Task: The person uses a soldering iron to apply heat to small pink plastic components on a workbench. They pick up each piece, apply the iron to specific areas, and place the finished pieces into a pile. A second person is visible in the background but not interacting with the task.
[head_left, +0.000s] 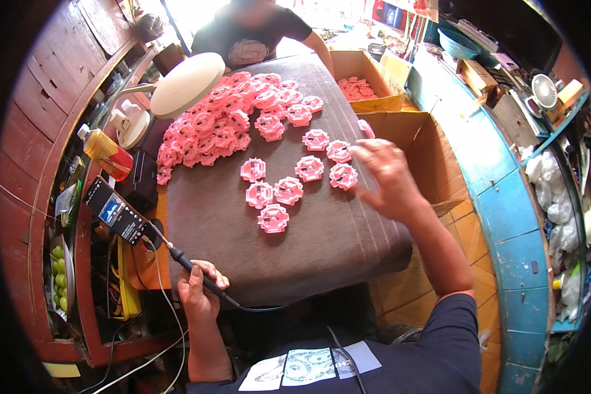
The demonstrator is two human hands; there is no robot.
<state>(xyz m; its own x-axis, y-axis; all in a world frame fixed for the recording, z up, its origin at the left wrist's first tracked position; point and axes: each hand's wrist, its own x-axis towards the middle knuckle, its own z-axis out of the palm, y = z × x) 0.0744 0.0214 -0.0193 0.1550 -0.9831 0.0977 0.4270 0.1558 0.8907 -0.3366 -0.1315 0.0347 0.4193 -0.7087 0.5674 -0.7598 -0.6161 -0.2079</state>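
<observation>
My left hand (200, 289) grips a soldering iron (213, 287) at the table's near left. My right hand (384, 180) is open over the right edge, fingers spread and slightly curved, beside a loose pink plastic piece (343, 176) with dark parts in its middle. Another pink piece (366, 129) is tilted at the edge, just beyond my fingers. Several similar pieces (273, 218) lie spaced on the dark mat (243, 256), and a large pile of them (203, 125) covers the back left.
A co-worker (253, 36) is across the table. At right are an open cardboard box (433, 144) and another holding pink pieces (358, 88). At left stand a lamp (184, 82), a bottle (108, 154) and a propped phone (115, 210) with cables. Cluttered shelving (558, 217) lines the right.
</observation>
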